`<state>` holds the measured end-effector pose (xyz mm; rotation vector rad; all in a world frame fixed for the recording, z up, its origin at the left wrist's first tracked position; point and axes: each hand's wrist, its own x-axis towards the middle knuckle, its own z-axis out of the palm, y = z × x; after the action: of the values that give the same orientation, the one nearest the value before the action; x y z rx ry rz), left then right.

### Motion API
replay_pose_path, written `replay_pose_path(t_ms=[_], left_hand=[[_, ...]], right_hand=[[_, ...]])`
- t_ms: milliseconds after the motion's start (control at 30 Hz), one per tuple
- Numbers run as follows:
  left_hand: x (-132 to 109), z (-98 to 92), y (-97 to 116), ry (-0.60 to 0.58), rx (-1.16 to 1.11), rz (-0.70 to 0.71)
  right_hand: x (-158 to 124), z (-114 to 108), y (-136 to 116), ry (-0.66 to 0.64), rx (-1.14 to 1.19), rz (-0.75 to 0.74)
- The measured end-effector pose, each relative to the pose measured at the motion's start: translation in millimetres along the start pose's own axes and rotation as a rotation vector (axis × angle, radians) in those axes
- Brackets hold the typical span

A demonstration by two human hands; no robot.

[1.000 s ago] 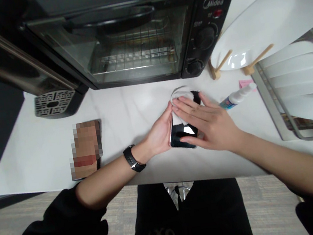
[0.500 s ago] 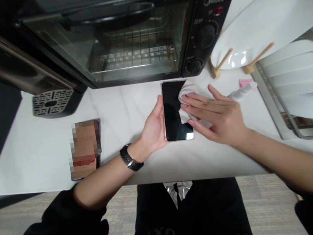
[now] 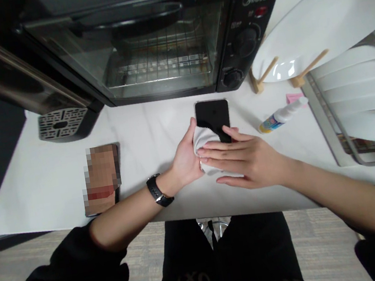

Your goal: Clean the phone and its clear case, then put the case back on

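Note:
My left hand (image 3: 186,158) grips a smartphone (image 3: 212,112) by its left edge, thumb along the side, with the dark screen facing up. A light grey cleaning cloth (image 3: 205,137) with a zigzag edge lies bunched over the phone's lower left part. My right hand (image 3: 252,159) presses the cloth against the screen under its stretched fingers. Cloth and fingers hide the phone's lower half. To the right of that hand a white spray bottle (image 3: 277,117) with a blue and yellow label lies on the counter, touching neither hand.
A black toaster oven (image 3: 224,36) stands behind the phone. Left of my hands are a second phone (image 3: 117,169) with a blurred screen and a machine's drip tray (image 3: 61,124). A dish rack (image 3: 322,125), white plates (image 3: 355,63) and a pink packet (image 3: 294,97) are at the right.
My right hand has slid the cloth from the screen's upper right to its lower left. The spray bottle now shows more fully. My left hand still holds the phone.

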<state>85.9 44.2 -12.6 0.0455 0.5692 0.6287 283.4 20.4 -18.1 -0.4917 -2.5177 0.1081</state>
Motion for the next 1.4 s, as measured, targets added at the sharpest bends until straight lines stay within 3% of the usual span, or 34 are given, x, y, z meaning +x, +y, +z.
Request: replay_pose_path(t_ms=[133,300,433,567,767,933,1000,1133,1233,1400], left_hand=[[-0.9,3.6,3.2,-0.034,0.025,0.080],[1.3,1.9,2.0,-0.052,0.047,0.154],[2.0,2.9,-2.7,-0.029,0.049,0.114],[2.7,3.4,-7.9,-0.001,0.075,0.035],[3.4,-2.5,-6.8,0.036,0.044,0.062],[0.7,-1.3,1.8,-0.012,0.027,0.011],[0.4,0.7,3.3,-0.021,0.028,0.057],[1.5,3.6,1.7,-0.020,0.007,0.161],[2.0,4.0,-2.0,0.012,0.013,0.165],[2.1,2.0,-8.3,-0.003,0.037,0.036]], right_hand=[[-2.3,-3.9,4.1,0.108,0.066,-0.015],[-6.7,-10.8,14.2,0.223,-0.139,0.192],[-5.5,-7.9,16.2,0.145,-0.204,0.295],[-3.3,-2.2,13.9,0.048,-0.178,0.300],[-1.6,1.3,4.0,-0.038,-0.070,0.136],[-2.8,1.0,2.4,0.005,0.082,-0.019],[-4.8,-0.7,5.1,0.085,0.082,0.019],[-8.6,-4.9,13.2,0.198,-0.077,0.234],[-8.7,-5.1,17.4,0.178,-0.156,0.320],[-5.2,-0.1,15.5,0.033,-0.120,0.301]])
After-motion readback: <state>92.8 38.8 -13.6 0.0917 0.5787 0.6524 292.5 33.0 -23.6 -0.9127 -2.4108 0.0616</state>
